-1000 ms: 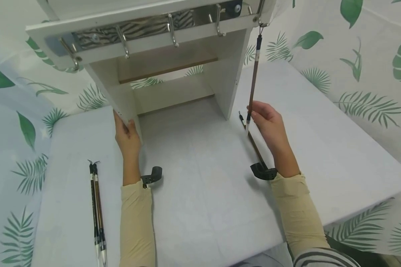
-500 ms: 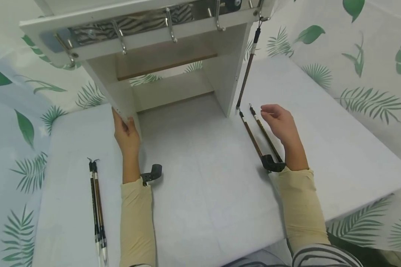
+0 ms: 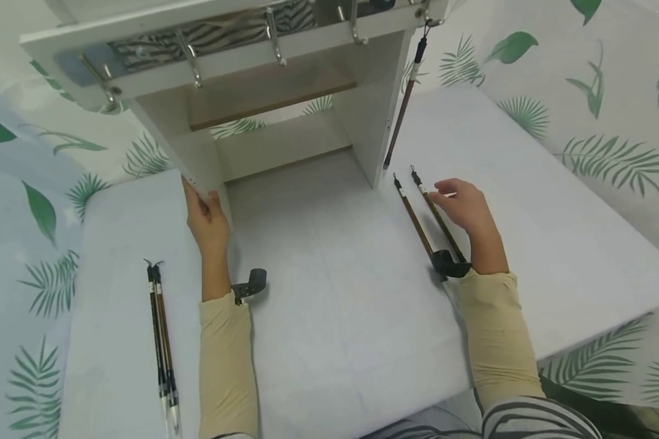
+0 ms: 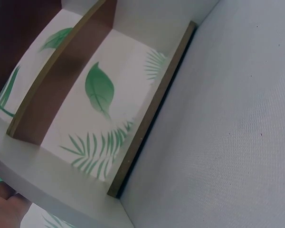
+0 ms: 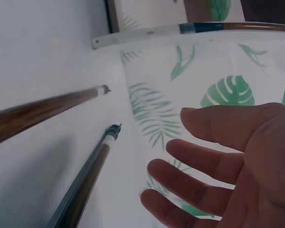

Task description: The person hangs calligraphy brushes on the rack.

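Note:
My left hand (image 3: 207,228) grips the lower front edge of a white shelf unit's side panel (image 3: 167,143), thumb on the inner face. In the left wrist view, fingers (image 4: 7,209) show against that panel's outer side. A calligraphy brush (image 3: 405,113) hangs by its loop from the rightmost hook, leaning slightly along the right panel. My right hand (image 3: 465,210) holds nothing, its fingers apart and loosely bent. Beside it two more brushes lie on the table, a brown one (image 3: 414,213) and a darker one (image 3: 442,219); the wrist camera covers their lower parts.
Two brushes, a dark one (image 3: 155,329) and a brown one (image 3: 166,347), lie side by side at the left. Several metal hooks, including a middle hook (image 3: 274,36), project from the unit's front rail. A leaf-patterned backdrop (image 3: 598,140) surrounds the white table (image 3: 329,305).
The right hand has let go of the hanging brush and moved right, beside the lying brushes. The brush has swung toward the right panel. The left hand keeps its grip.

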A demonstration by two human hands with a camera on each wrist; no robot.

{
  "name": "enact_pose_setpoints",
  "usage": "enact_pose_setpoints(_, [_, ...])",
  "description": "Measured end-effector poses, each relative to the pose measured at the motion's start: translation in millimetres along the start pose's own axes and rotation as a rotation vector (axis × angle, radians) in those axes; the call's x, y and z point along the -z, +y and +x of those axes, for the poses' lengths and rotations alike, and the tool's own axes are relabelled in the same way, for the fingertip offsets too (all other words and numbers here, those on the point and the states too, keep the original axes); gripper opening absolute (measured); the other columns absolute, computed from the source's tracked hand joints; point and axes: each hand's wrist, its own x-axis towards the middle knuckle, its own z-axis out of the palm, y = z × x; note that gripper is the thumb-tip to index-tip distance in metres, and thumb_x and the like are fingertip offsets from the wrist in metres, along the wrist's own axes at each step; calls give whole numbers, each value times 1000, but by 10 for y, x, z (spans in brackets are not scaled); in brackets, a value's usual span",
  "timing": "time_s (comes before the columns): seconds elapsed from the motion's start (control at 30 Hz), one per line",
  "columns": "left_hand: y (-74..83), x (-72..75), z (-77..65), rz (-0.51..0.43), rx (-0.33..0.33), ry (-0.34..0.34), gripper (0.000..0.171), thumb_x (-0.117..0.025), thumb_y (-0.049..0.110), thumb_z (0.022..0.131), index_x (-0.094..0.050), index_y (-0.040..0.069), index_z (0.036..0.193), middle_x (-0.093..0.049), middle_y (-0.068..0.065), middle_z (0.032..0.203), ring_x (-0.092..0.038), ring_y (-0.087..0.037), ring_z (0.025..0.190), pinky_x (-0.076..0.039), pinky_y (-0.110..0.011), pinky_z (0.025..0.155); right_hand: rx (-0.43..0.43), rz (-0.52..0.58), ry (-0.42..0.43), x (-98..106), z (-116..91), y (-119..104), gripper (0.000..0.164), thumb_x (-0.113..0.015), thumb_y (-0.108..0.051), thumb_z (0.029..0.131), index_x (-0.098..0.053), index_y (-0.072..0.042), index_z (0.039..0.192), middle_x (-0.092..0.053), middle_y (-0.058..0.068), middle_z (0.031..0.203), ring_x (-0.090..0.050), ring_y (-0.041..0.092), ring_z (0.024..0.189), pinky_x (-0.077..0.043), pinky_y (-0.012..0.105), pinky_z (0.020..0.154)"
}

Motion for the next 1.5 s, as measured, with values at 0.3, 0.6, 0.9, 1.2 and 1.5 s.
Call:
enact_pose_setpoints(0.3, [-51,38,-109,-3,32,1,60,-40,15,101,-13,25,153,-25,-7,157,-28,-23,143,-32,-41,115,-41,-91,-86,-48,-11,124,53,-43,-32,98,-41,5,137,-42,31,137,-42,44,122,-39,59,101])
enact_pose_setpoints(0.6, [-50,47,-100,-17,27,-13,61,-41,15,100,-12,24,154,-25,-8,156,-30,-25,142,-33,-44,114,-77,-138,-145,-65,-20,206,51,-48,-30,95,-49,10,127,-50,31,125,-50,41,108,-46,55,93])
enact_pose_setpoints(0.9, [212,8,-157,-11,47,-40,60,-38,8,100,-11,13,153,-26,-15,155,-30,-31,141,-30,-46,115,-111,-184,-145,-82,10,289,46,-55,-28,92,-56,11,116,-57,25,106,-52,32,89,-47,35,68])
enact_pose_setpoints(1.2, [62,-22,-130,2,6,-25,61,-39,10,100,-10,14,154,-26,-14,155,-30,-30,141,-30,-47,115,-128,-187,-149,-105,34,327,43,-57,-29,92,-58,10,111,-57,21,96,-51,29,83,-44,31,63])
enact_pose_setpoints(1.5, [44,3,-55,9,-14,-2,60,-40,10,100,-13,15,153,-28,-12,155,-30,-27,141,-30,-45,115,-109,-227,-121,-103,84,222,39,-58,-27,91,-62,9,105,-59,18,87,-52,27,77,-42,29,59])
